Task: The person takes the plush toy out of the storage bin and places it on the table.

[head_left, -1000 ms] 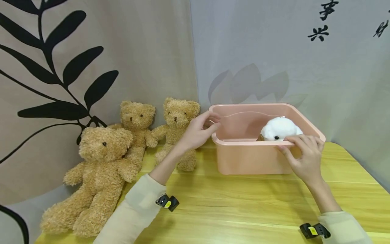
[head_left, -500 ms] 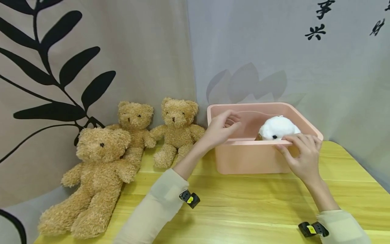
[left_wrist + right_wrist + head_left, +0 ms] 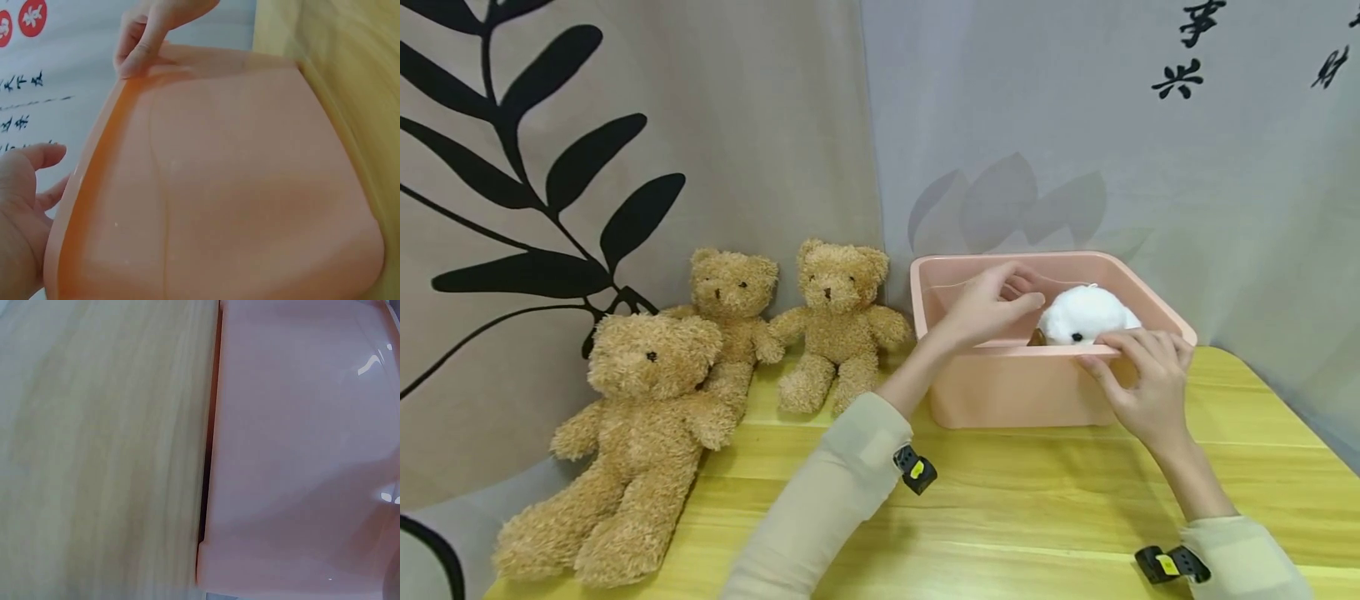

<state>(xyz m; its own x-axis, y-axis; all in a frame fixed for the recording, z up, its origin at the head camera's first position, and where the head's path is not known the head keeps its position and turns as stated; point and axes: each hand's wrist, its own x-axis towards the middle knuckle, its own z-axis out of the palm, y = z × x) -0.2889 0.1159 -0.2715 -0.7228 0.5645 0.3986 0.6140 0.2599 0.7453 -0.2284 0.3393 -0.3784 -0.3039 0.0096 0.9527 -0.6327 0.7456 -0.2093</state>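
Observation:
A pink plastic storage bin point(image 3: 1022, 387) stands on the table, and a white plush toy point(image 3: 1086, 315) with a black eye shows above its front rim at the right. My right hand point(image 3: 1150, 383) grips that front rim near the right corner, thumb outside and fingers over the edge. Above the bin's opening is my left hand point(image 3: 992, 307), loosely curled with nothing held, left of the toy. In the left wrist view the left hand point(image 3: 22, 212) is beside the rim and the right hand point(image 3: 156, 31) is on the far corner. The toy's lower part is hidden behind the bin's front wall.
Three brown teddy bears sit left of the bin: a large front bear point(image 3: 647, 442), a back bear point(image 3: 733, 312) and a bear close to the bin point(image 3: 838, 321). Behind the wooden table point(image 3: 1037, 508) hangs a printed cloth point(image 3: 760, 125).
My left hand has moved right, from the bin's left corner to over its opening near the white plush toy. The right hand keeps its grip on the front rim.

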